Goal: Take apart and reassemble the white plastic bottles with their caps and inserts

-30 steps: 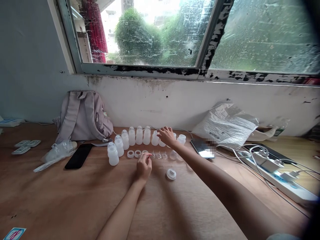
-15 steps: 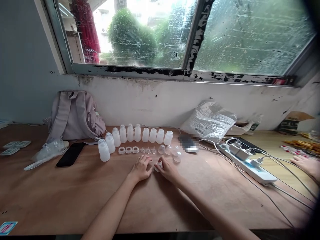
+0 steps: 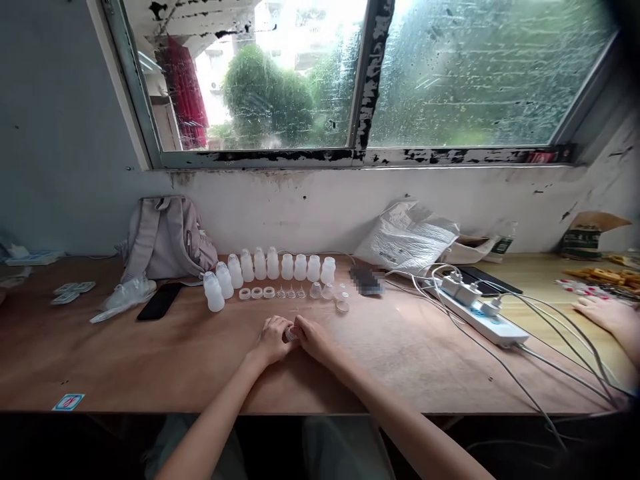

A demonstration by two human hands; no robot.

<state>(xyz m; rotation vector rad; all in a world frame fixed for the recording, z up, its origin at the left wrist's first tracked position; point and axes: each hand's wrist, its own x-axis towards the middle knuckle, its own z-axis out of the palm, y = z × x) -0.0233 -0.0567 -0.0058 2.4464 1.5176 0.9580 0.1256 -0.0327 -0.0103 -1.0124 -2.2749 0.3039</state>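
Note:
My left hand (image 3: 273, 339) and my right hand (image 3: 311, 335) meet just above the table, both with fingers closed around a small whitish ring-shaped part (image 3: 290, 335). Fingers hide most of that part. Beyond them lie three white collar rings (image 3: 257, 293), several thin clear rings with pointed tips (image 3: 291, 293) and a few clear domed caps (image 3: 315, 290). A clear round cap (image 3: 342, 306) sits slightly nearer to me. Behind these, a curved row of translucent white bottles (image 3: 260, 264) stands upright, some topped with domed caps and others open-necked.
On the left are a pink-grey backpack (image 3: 173, 237), a plastic bag (image 3: 125, 298) and a black phone (image 3: 160, 301). A power strip (image 3: 485, 323) with cables, a silver bag (image 3: 407, 233) and another person's hand (image 3: 600, 312) are on the right. The table's front edge (image 3: 280, 413) shows.
My hands have come together from being apart, and the small part is now lifted between them. The camera view has tilted down, showing the table's front edge and my legs.

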